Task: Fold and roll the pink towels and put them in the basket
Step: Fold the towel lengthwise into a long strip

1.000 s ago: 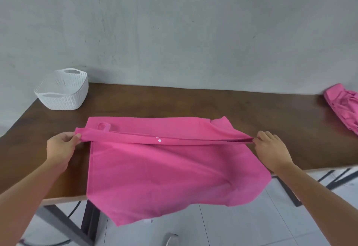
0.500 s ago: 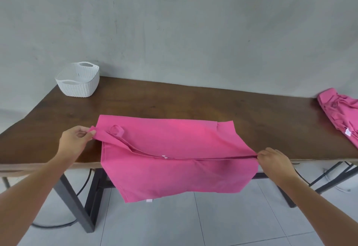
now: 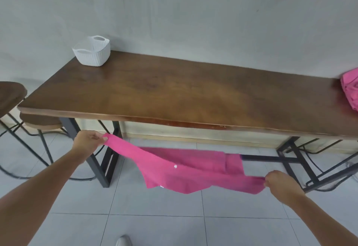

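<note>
Folding step in hand, judged from the doubled cloth. Pink towel [image 3: 186, 168] held off the table [image 3: 174, 94], hanging in the air on the near side above the floor tiles, sagging in the middle. Left hand [image 3: 87, 141] pinching the upper left corner, fingers curled on the cloth; right hand [image 3: 280, 183] pinching the lower right corner the same way. White basket [image 3: 92, 53] standing at the far left corner of the table, nothing visible inside. More pink cloth [image 3: 350, 89] heaped at the far right edge, waiting. Two stools [image 3: 11, 94] to the left. Next, likely: pull taut, lay flat on the wood, fold again, then roll. Needs even tension on both corners so the layers stay lined up.
</note>
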Demonstrator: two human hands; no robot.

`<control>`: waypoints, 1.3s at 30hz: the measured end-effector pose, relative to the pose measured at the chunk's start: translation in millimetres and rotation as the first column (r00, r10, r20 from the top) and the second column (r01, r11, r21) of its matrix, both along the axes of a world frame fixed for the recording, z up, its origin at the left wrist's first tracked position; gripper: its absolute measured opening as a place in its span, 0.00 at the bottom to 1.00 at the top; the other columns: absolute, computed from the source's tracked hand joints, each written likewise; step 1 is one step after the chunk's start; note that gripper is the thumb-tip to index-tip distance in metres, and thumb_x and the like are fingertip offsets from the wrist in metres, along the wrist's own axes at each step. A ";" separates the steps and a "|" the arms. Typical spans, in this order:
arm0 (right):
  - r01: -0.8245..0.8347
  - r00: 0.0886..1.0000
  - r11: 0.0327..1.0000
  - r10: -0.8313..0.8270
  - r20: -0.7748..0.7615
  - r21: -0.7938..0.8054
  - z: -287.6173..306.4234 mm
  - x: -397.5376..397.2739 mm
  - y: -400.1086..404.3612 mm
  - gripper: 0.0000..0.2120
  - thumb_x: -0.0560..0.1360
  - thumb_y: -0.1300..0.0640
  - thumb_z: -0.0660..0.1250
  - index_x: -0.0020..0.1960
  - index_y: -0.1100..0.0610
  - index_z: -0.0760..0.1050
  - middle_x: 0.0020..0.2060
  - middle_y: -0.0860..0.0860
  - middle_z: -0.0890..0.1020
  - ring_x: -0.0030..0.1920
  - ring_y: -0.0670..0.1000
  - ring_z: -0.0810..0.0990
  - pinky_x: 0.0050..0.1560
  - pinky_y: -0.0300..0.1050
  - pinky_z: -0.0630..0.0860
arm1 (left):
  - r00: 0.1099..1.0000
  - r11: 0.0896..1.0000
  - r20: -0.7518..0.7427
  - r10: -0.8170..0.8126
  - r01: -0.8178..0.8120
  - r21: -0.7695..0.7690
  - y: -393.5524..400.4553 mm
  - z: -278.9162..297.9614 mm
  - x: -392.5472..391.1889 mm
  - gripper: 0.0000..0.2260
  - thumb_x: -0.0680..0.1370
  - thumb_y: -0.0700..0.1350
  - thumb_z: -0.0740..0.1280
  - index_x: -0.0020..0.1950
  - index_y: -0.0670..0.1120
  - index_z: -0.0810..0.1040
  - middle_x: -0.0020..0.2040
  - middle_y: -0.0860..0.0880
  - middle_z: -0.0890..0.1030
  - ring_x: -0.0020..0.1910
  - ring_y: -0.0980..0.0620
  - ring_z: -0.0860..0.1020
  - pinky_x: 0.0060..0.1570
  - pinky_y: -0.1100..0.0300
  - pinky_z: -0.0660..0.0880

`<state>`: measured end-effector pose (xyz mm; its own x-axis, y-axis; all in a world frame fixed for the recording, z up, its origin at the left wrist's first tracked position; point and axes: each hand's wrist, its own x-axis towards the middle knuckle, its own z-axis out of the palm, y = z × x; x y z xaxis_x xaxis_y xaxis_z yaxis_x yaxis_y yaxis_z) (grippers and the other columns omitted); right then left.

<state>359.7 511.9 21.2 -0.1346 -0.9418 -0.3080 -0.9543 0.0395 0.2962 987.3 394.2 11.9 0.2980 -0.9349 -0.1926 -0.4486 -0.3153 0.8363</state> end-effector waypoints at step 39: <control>0.088 0.969 0.859 0.043 0.243 -0.505 21.2 -57.5 70.6 0.16 0.75 0.62 0.73 0.31 0.59 0.73 0.29 0.48 0.72 0.34 0.51 0.73 0.37 0.47 0.69 | 0.962 0.972 -0.247 -0.116 0.059 -0.227 92.3 35.6 -47.7 0.08 0.75 0.39 0.74 0.48 0.34 0.81 0.46 0.39 0.83 0.46 0.46 0.81 0.52 0.59 0.76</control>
<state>302.3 582.5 42.5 -0.1429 -0.9718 0.1874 -0.9895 0.1443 -0.0062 939.6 486.5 47.5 0.1808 -0.9826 -0.0423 -0.2275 -0.0837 0.9702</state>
